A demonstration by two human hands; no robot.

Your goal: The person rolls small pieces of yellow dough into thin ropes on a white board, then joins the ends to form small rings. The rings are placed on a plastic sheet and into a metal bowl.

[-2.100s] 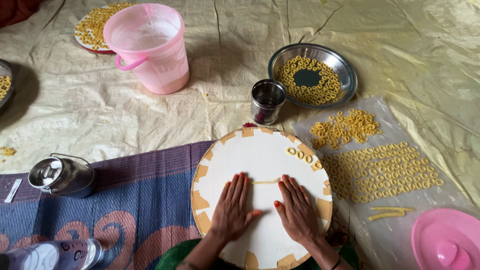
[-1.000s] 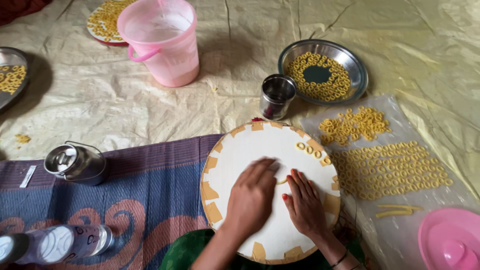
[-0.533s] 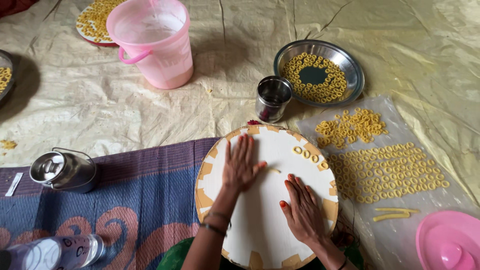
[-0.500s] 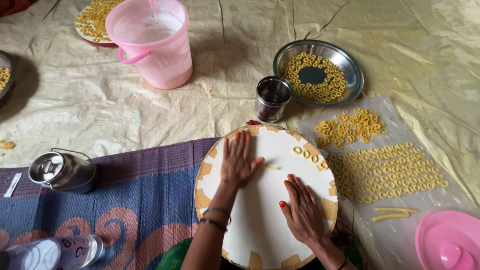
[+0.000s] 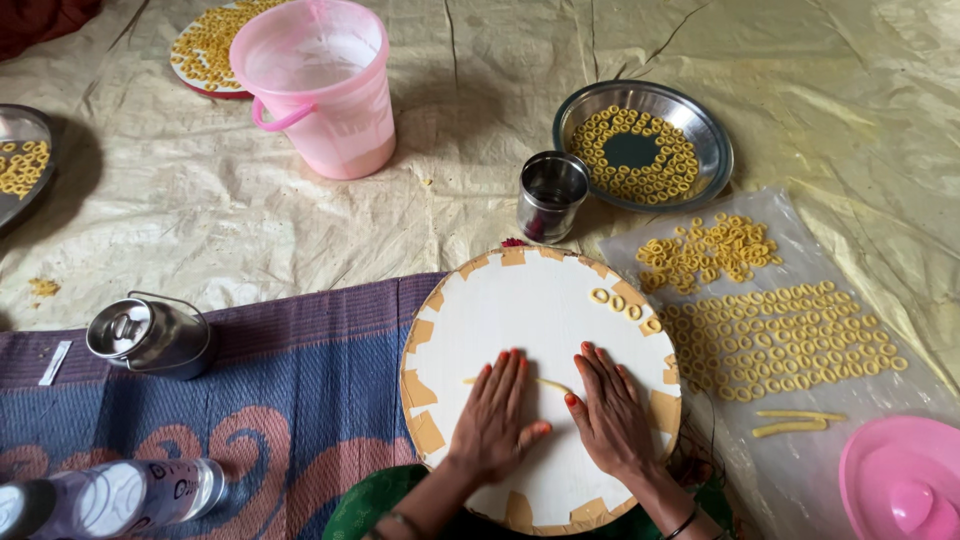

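— Starting with the biggest thing: what lies under everything?

— A creased pale plastic sheet [image 5: 200, 210] covers the floor, with a purple and blue patterned mat [image 5: 270, 400] over its near left part. On the mat's right end sits a round white board [image 5: 530, 310], its rim patched with tan tape pieces.

— And the hands?

— Both rest flat on the board's near half, palms down, fingers stretched out and gripping nothing. The left hand [image 5: 495, 415] and the right hand [image 5: 608, 410] lie side by side, a little apart, nails painted red.

— What is beneath them?

— A thin strand of yellow dough [image 5: 548, 384], pale and string-like, lies on the board between the two hands. Its left end runs under the left fingers; how far it goes under the right palm I cannot tell.

— Anything else on the board?

— A few small dough rings [image 5: 625, 305] near its far right edge, yellow like the strand.

— And around the board?

— To the right, a clear plastic sheet [image 5: 800, 250] holds neat rows of rings [image 5: 780, 335], with a loose heap of rings [image 5: 705, 250] beyond them and two short dough sticks [image 5: 795, 420] near the front. A steel plate [image 5: 715, 150] farther back carries more rings laid in a circle around a bare middle. Just beside it stands a small steel cup [image 5: 552, 195]. A pink bucket [image 5: 320, 90] stands at the far left, a pink lid [image 5: 900, 485] at the near right corner, and a lidded steel can [image 5: 150, 335] on the mat at left.
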